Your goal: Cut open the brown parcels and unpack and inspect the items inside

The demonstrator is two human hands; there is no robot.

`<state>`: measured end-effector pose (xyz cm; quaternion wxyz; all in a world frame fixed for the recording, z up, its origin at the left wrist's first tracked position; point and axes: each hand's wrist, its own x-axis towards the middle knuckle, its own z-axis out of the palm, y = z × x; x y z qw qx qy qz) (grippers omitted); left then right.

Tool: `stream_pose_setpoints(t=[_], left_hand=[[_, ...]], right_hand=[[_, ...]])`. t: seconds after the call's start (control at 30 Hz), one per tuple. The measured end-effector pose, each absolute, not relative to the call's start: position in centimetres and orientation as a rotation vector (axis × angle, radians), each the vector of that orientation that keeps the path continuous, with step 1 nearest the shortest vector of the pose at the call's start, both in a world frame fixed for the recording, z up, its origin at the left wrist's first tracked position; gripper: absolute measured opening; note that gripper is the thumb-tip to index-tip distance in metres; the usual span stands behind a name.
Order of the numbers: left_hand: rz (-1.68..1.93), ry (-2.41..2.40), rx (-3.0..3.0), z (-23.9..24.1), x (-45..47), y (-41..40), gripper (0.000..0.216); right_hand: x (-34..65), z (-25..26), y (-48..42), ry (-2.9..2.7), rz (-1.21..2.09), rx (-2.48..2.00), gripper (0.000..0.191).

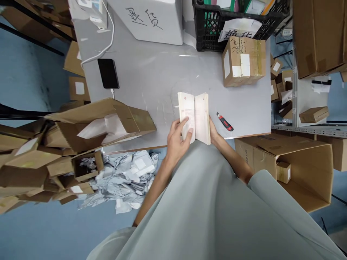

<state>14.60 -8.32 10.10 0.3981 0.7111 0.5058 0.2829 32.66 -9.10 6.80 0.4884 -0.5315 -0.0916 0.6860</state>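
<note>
Open book [194,117] sits at the near edge of the grey worktop [162,72], held by both hands. Left hand [177,139] lies on the left page, fingers [187,124] spread flat over the print with the thumb at the bottom edge, pressing the page down rather than pinching it. Right hand [213,133] is mostly hidden behind the right half of the book; it grips that outer edge, but can't tell exact finger positions.

Red-and-black box cutter [225,121] lies on the worktop just right of the book, not touched. Taped cardboard box [244,61] with white labels sits further back right, in front of a black crate [238,21]. Black phone [108,73] on a white cable is at back left. Open cardboard carton [298,169] sits below the worktop edge on the right; a pile of flattened cartons [54,144] and grey mailer bags [127,177] on the left.
</note>
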Motion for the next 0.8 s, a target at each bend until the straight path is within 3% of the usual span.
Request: stream_pose_setpoints(t=[0.17,0.33,0.53,0.67,0.8], left_hand=[[0.665,1.211,1.818,10.6,17.3,-9.6,0.076],[0.636,1.189,1.764,10.1,17.2,-9.5,0.070],[0.753,1.195,1.680,9.8,15.2,-8.7,0.063],[0.768,1.207,1.739,10.3,15.4,-8.7,0.053],[0.738,1.202,1.746,10.7,16.7,-9.2,0.067]], right_hand=[[32.1,6.3,-9.2,-0.244,1.693,-1.319,0.070],[32.5,6.0,-9.3,-0.268,1.689,-1.318,0.073],[33.1,5.4,-9.6,-0.308,1.792,-1.304,0.100],[33.0,5.2,-9.7,-0.319,1.734,-1.298,0.094],[32.6,5.2,-9.4,-0.344,1.709,-1.288,0.094]])
